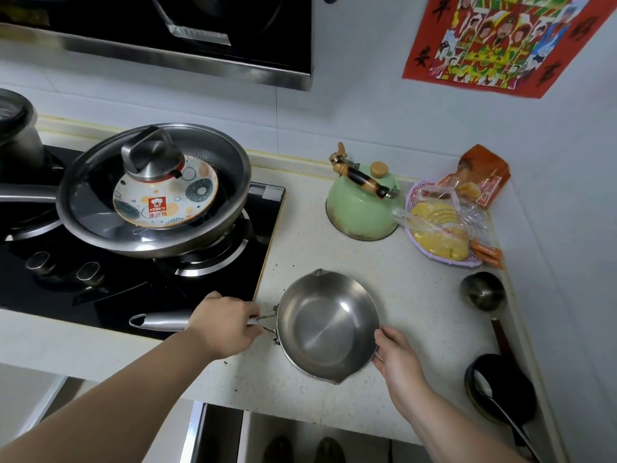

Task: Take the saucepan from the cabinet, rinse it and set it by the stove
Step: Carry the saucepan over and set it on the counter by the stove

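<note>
A small steel saucepan [325, 324] with two pour spouts rests upright on the speckled counter [394, 269], just right of the black gas stove [140, 282]. Its bowl holds nothing. My left hand [223, 324] grips its long steel handle close to the bowl; the handle's end sticks out to the left over the stove's edge. At the right side of the rim, my right hand [395, 355] holds the pan with its thumb on the edge.
A lidded steel frying pan [157, 192] with a patterned plate inside sits on the burner. A green kettle [360, 203], a basket of yellow food in plastic [440, 228], a steel ladle [484, 292] and a black ladle [500, 389] stand to the right. A drawer [220, 432] hangs below the counter's front edge.
</note>
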